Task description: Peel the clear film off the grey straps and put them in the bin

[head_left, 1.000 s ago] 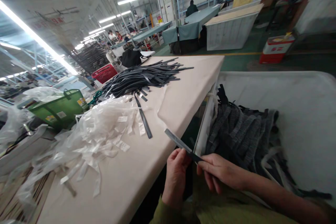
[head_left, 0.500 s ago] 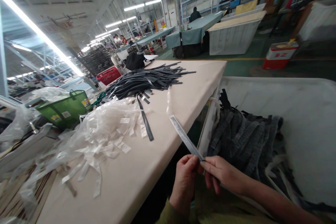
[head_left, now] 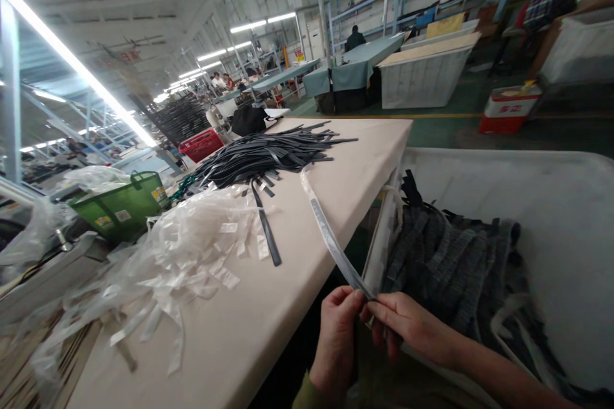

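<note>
White bin point(head_left: 566, 236) holds heaped grey strips point(head_left: 446, 259); left fingers point(head_left: 352, 302) and right fingers point(head_left: 386, 312) tightly pinch a pale band point(head_left: 339, 257).

I count two hands point(head_left: 336, 332), one held strip point(head_left: 336, 251), one green bag point(head_left: 119, 204), one red basket point(head_left: 201, 146) (the heaped strips point(head_left: 268, 156) defy counting).

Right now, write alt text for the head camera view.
A person's left hand and right hand pinch the near end of a pale strip reaching over the edge of a beige table. On it lie a pile of dark strips and a tangle of whitish plastic; to the right, a white bin holds grey strips.
</note>
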Tool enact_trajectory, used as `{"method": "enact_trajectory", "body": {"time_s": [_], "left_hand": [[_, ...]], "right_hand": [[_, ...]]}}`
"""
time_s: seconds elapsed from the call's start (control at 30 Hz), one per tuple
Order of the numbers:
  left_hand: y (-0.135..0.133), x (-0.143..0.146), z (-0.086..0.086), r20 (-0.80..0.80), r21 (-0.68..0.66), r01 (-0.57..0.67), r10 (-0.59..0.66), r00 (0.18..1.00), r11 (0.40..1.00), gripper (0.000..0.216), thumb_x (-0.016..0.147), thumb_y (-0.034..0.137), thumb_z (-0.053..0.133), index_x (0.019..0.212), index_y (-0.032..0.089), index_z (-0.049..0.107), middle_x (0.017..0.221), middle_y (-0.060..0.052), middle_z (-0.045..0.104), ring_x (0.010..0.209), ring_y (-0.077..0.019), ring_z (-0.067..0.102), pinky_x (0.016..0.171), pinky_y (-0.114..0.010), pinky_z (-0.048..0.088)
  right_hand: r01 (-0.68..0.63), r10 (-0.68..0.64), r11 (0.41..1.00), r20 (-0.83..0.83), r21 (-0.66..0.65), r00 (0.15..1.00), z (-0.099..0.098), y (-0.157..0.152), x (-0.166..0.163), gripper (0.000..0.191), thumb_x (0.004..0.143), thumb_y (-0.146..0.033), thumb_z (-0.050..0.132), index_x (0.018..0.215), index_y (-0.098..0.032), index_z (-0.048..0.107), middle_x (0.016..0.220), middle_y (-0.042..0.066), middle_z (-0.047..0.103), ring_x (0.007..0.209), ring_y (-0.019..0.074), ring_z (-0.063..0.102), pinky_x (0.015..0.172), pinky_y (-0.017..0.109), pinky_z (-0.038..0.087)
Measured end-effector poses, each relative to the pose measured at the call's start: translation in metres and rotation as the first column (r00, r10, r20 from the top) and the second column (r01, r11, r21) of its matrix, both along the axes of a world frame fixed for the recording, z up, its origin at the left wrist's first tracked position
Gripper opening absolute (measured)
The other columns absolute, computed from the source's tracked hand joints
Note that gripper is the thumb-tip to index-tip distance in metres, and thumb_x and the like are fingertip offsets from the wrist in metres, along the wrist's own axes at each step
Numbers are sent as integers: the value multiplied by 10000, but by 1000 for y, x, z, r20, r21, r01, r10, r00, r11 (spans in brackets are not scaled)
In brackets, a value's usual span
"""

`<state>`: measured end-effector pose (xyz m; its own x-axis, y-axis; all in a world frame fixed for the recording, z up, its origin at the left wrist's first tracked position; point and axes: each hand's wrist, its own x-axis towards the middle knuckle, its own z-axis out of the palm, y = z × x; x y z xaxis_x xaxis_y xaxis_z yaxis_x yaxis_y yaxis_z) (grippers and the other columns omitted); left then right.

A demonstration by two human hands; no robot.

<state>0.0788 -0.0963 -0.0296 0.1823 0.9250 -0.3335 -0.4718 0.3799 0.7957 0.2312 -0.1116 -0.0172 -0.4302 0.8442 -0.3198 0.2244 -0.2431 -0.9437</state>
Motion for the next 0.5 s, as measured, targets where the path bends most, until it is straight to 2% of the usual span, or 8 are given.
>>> {"method": "enact_trajectory", "body": {"time_s": [0.1,0.17,0.27,0.37,0.5], "left_hand": [[13,-8,7,-15,33,-108,108,994,994,265,701,347,822,716,127,675,633,9,578,603,-101,471,625,-230,370],[17,-11,7,-1,23,-133,133,991,991,275,673,339,843,716,119,684,671,-4,599,642,-106,493,661,-230,385],[11,-6,-2,13,-8,-42,42,999,999,308,660,367,851,714,106,696,658,-19,600,628,-114,495,659,-247,388],[5,1,-8,-8,7,12,-12,1000,1000,319,678,388,839,686,108,688,584,-6,562,582,-113,474,634,-257,378],[13,-6,-1,-16,17,-111,111,994,994,300,659,369,852,698,114,700,625,-7,586,609,-111,487,637,-242,387]], "right_hand": [[-79,77,996,47,31,996,-2,-10,0,639,888,-734,417,890,-129,624,762,91,716,568,177,661,545,257,460],[-90,92,995,43,-47,995,-10,-20,1,682,870,-775,375,888,-138,616,696,85,705,529,170,643,515,246,442],[15,-14,994,7,-111,1000,-19,-16,0,738,804,-851,344,847,-154,582,578,51,648,425,142,569,445,228,380],[70,-71,997,-43,-41,997,-16,-1,-1,744,801,-852,365,858,-146,590,602,48,648,436,153,584,449,237,409],[-58,58,998,22,-8,998,-16,-12,1,628,866,-745,459,839,-144,640,728,84,715,586,206,682,533,263,486]]}}
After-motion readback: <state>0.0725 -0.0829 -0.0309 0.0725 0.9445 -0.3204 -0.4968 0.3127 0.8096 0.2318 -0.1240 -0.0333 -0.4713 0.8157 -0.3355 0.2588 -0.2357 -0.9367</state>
